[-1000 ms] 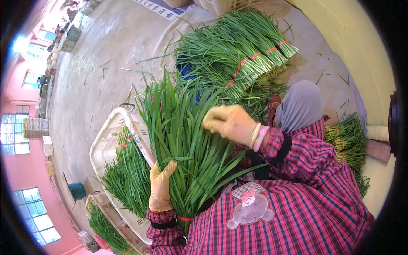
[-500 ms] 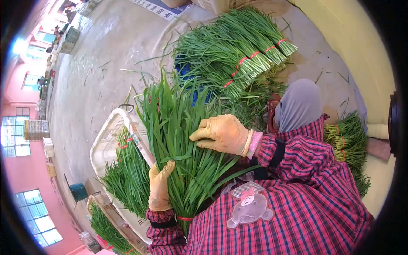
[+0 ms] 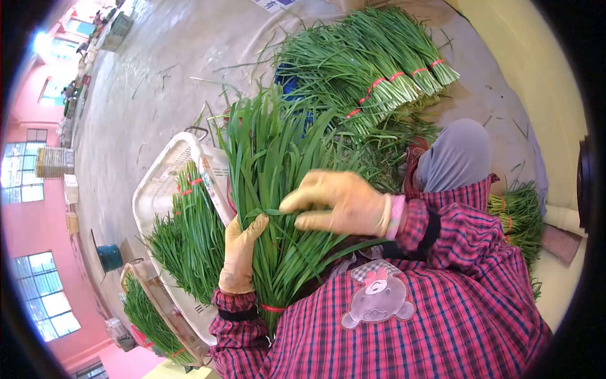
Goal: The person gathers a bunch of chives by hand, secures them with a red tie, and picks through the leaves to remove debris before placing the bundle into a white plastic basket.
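A bundle of garlic chives [image 3: 278, 164] lies against my lap, its long flat leaves pointing away from me and a red band around its lower part. My left hand [image 3: 241, 252], in a pale yellow glove, is wrapped around the left side of the bundle with its thumb over the leaves. Above the leaves on the right is my right hand [image 3: 344, 203], gloved the same way. Its thumb and fingers are apart, slightly blurred, and I see nothing held between them.
To my left stands a white plastic crate [image 3: 180, 148] with banded chives inside, and behind it a second crate [image 3: 167, 303]. Ahead on the floor is a pile of banded chives [image 3: 379, 63] over something blue. More bundles [image 3: 517, 215] lie at the right by the yellow wall [image 3: 536, 69].
My right hand has opened, its thumb and fingers spreading apart over the leaves. My left hand keeps its hold on the bundle. The view has shifted slightly.
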{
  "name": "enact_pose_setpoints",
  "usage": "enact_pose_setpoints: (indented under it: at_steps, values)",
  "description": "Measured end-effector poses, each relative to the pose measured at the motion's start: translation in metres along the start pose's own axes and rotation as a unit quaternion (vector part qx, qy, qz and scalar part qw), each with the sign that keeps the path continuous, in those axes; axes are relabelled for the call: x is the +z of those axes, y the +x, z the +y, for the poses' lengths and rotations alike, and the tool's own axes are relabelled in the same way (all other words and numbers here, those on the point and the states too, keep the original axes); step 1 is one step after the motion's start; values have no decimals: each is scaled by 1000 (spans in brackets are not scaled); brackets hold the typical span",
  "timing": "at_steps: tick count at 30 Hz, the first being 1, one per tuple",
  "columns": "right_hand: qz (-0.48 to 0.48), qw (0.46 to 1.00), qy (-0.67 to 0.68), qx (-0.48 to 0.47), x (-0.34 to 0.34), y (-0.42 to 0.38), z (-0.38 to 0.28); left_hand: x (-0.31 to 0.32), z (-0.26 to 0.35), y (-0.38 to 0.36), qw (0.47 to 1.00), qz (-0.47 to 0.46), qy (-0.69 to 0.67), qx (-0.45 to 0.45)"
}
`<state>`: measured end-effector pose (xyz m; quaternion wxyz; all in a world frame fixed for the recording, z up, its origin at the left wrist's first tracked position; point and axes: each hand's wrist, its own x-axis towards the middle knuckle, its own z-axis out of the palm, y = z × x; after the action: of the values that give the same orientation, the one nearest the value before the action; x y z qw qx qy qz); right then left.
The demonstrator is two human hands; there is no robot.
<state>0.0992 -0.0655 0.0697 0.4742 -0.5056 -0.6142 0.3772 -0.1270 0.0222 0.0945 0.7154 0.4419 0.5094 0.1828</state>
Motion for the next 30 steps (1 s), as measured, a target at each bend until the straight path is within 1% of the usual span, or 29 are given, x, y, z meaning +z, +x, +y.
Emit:
enact_pose_setpoints:
  at_steps: [1, 3, 5, 7, 8, 9, 11, 12, 13, 15, 16, 17, 19, 20, 21, 23, 25, 27, 28, 29, 30]
  values:
    - [-21, 997, -59, -38, 9, -1, -3, 0, -1, 1, 1000, -9, -11, 5]
    - [-73, 989, -126, -39, 27, 1, -8, -2, -6, 2, 1000, -13, -25, 8]
    - [-80, 987, -131, -57, 38, 1, 0, -4, -8, 3, 999, -17, -39, 13]
    - [-53, 997, 31, 42, 42, -3, 4, -8, -9, 3, 999, -16, -17, 28]
    - [-18, 996, 69, 49, 41, -3, 7, -9, -11, 3, 999, -14, -19, 29]
    - [33, 992, 113, 36, 39, -1, 11, -11, -12, 5, 999, -12, -16, 29]
    - [105, 960, 191, 173, 26, 0, 12, -10, -12, 5, 999, -8, -17, 30]
    - [145, 955, 198, 167, 18, 2, 12, -8, -9, 4, 1000, -8, -17, 19]
    - [146, 941, 241, 185, 14, 4, 9, -8, -7, 3, 1000, -9, -16, 9]
    - [24, 963, 201, 180, 10, 0, -7, -11, -11, 6, 999, -19, -31, 11]
    - [-6, 984, 148, 96, 23, -2, -3, -11, -13, 7, 998, -32, -44, 13]
    - [-62, 994, 31, 88, 29, -3, -10, -10, -12, 7, 998, -33, -44, 13]
    - [-135, 976, -129, 111, 39, 0, -26, -7, -10, 5, 999, -22, -32, 21]
    - [-123, 975, -156, 98, 50, -1, -23, -7, -11, 5, 999, -20, -32, 20]
    - [-124, 975, -155, 97, 58, -2, -20, -8, -12, 5, 999, -16, -30, 23]
    - [-94, 973, -192, 84, 70, -4, -13, -7, -13, 5, 999, -12, -30, 25]
    - [-85, 978, -172, 88, 70, -6, -6, -5, -11, 4, 999, -23, -43, 22]
    - [-74, 986, -11, 151, 62, -5, -1, -4, -10, 5, 998, -33, -41, 29]
    - [-46, 982, 50, 179, 59, -5, 1, -4, -11, 5, 998, -44, -37, 33]
    - [-20, 978, 109, 177, 54, -3, 4, -4, -11, 5, 998, -41, -39, 32]
    - [-2, 960, 171, 222, 44, -3, 3, -5, -10, 5, 998, -41, -36, 32]
